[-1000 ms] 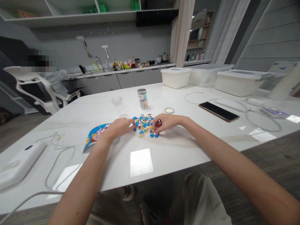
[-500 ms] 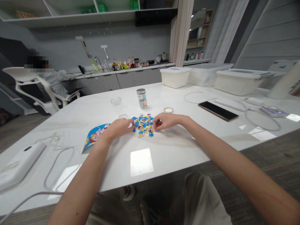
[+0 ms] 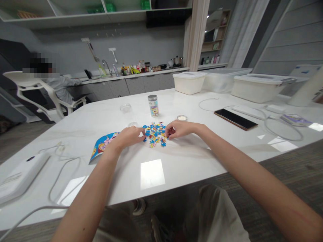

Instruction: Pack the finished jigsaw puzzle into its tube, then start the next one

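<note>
Jigsaw puzzle pieces (image 3: 155, 133), blue, yellow and pink, lie in a loose heap on the white table. At the heap's left edge my left hand (image 3: 129, 137) is bent in a pinch, with a blue piece at its fingertips. My right hand (image 3: 178, 129) rests at the right edge, its fingers curled together on a small blue piece that they partly cover. A curled picture sheet (image 3: 102, 144) with a cartoon print lies under my left wrist. Behind the heap stands a cartoon-printed can (image 3: 153, 106) with a silver lid.
A round lid (image 3: 182, 118) lies right of the can. To its left is a clear plastic jar (image 3: 125, 108). A phone (image 3: 235, 119), cables and lidded storage boxes (image 3: 189, 83) are on the right. A white device (image 3: 24, 174) sits at left. A person (image 3: 57, 85) sits beyond.
Both hands stay at the heap's edges with almost the same pose. The whole view has shifted very slightly.
</note>
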Demonstrator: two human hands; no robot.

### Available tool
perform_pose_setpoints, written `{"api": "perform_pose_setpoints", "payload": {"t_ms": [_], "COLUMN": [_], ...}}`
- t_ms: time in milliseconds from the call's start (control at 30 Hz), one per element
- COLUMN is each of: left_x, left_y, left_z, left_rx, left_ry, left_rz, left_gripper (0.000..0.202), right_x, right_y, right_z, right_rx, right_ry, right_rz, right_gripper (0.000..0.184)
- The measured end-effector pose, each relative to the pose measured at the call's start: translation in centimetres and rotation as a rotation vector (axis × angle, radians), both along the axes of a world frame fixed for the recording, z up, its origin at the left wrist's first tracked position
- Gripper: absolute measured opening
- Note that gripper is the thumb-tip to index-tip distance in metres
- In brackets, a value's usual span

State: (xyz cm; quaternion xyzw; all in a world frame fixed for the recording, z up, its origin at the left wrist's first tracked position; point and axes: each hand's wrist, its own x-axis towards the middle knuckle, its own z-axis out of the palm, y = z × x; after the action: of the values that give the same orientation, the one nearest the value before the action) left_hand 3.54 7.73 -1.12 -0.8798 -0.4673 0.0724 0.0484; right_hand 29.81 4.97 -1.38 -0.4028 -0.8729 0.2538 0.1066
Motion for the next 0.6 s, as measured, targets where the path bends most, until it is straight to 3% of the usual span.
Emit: {"api": "perform_pose_setpoints", "payload": {"t_ms": [600], "left_x": [0.1], "left_y": [-0.41], "left_z": [0.24], "left_rx": [-0.004], "left_ry": [0.006], "left_rz": [0.01], "left_gripper": [0.03], "right_x": [0.05], "right_y": [-0.16], "right_z": [0.23], "right_rx": [-0.034], "right_ry": [-0.007], "right_rz": [-0.026], "right_gripper": [0.009]}}
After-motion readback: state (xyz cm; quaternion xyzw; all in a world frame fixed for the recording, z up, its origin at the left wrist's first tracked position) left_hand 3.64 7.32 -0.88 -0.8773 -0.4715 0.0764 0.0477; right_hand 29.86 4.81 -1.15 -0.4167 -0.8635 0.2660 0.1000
